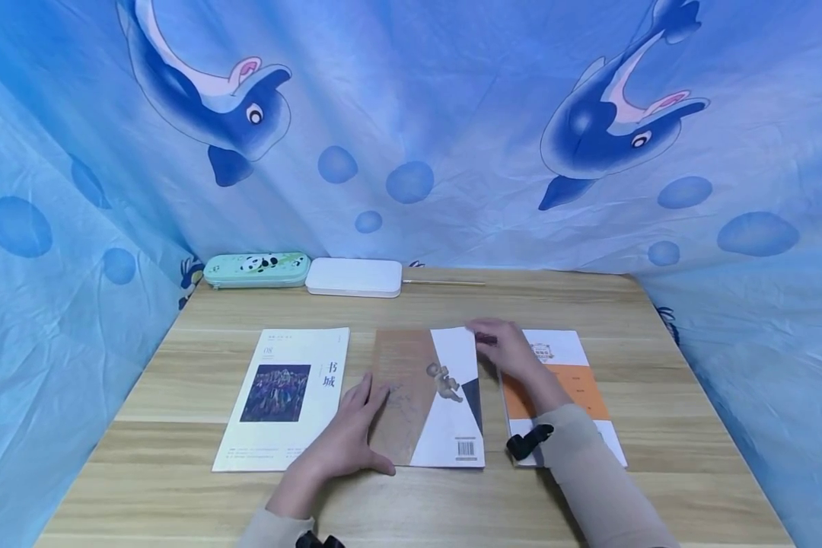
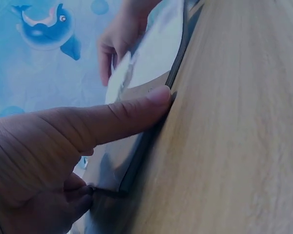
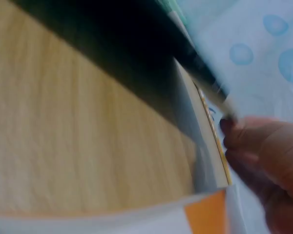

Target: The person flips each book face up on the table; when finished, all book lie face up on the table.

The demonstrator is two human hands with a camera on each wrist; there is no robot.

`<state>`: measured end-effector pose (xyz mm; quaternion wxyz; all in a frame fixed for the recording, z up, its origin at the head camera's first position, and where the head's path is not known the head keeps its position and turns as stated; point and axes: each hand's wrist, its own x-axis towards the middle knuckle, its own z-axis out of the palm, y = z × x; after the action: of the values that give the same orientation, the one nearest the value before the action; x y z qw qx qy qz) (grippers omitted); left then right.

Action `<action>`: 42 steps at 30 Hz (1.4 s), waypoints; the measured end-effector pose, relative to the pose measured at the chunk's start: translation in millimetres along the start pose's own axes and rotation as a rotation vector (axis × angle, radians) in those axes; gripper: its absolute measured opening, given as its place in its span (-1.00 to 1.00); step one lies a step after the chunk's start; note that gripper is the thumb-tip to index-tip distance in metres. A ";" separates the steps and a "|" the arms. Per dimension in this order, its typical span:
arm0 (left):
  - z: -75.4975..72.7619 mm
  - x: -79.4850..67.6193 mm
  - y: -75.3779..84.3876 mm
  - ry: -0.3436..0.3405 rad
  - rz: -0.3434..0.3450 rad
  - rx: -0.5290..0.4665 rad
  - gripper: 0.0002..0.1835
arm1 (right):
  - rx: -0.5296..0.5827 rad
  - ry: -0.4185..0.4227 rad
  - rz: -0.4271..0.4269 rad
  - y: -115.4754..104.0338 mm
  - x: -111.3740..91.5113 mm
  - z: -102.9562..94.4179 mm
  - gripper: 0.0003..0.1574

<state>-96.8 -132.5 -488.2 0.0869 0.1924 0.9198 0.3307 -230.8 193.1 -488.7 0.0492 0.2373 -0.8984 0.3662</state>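
Note:
A brown-and-white magazine [image 1: 445, 426] with a cherub-like figure and a barcode on its upper face lies mid-table. My right hand [image 1: 507, 346] pinches its far right corner between thumb and fingers. In the right wrist view, the magazine's dark, blurred underside [image 3: 151, 44] slants above the wood, raised beside the right hand [image 3: 268, 156]. My left hand [image 1: 349, 438] rests at the near left corner with fingers spread. In the left wrist view, the straight thumb [image 2: 132, 114] lies along the magazine's near edge [image 2: 144, 146], and the other fingers touch its left side.
A white magazine [image 1: 274, 441] with a dark picture lies at left. An orange-and-white booklet [image 1: 578, 388] lies at right, partly under the right forearm. At the back stand a green panda pencil case [image 1: 256, 270], a white case [image 1: 354, 277] and a thin rod [image 1: 445, 282] before a blue dolphin curtain.

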 end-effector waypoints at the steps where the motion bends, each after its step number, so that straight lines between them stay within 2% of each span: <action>1: -0.4 0.0 0.1 -0.002 0.005 -0.009 0.41 | -0.019 0.010 -0.027 0.0 0.0 -3.1 -0.48; 4: -0.9 -0.8 1.5 -0.022 0.021 -0.047 0.43 | -0.064 0.051 -0.095 -0.2 -0.7 -11.1 -0.55; 8: 1.3 -4.1 3.1 -0.049 0.045 -0.089 0.41 | -0.056 0.084 -0.116 -1.1 -3.2 -18.0 -0.66; 12: 3.6 -9.9 1.6 -0.020 0.061 -0.079 0.11 | -0.019 0.121 -0.116 -0.7 -7.3 -22.7 -0.71; 16: 3.1 -16.5 -2.7 0.049 0.068 -0.030 -0.23 | 0.027 0.161 -0.140 -0.6 -10.2 -27.1 -0.74; 19: 1.5 -19.2 -5.3 0.122 0.047 -0.024 -0.37 | 0.063 0.174 -0.148 -3.7 -10.8 -30.0 -0.76; 23: -1.2 -17.4 -5.9 0.232 0.038 -0.061 -0.39 | 0.098 0.193 -0.128 -10.8 -10.4 -33.9 -0.78; 32: -2.6 -11.0 -8.4 0.471 0.119 -0.066 -0.53 | 0.195 0.309 -0.160 -22.7 -3.7 -47.1 -0.86; 37: -5.1 -9.0 -8.0 0.541 0.158 -0.074 -0.55 | 0.153 0.303 -0.141 -31.0 -0.5 -59.0 -0.89; 42: -7.7 -7.8 -4.9 0.575 0.179 -0.116 -0.63 | 0.113 0.312 -0.094 -40.8 0.7 -71.0 -0.85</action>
<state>-93.3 -143.7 -485.2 -0.1955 0.1661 0.8658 0.4297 -218.6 215.9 -411.0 0.1919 0.2218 -0.8456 0.4460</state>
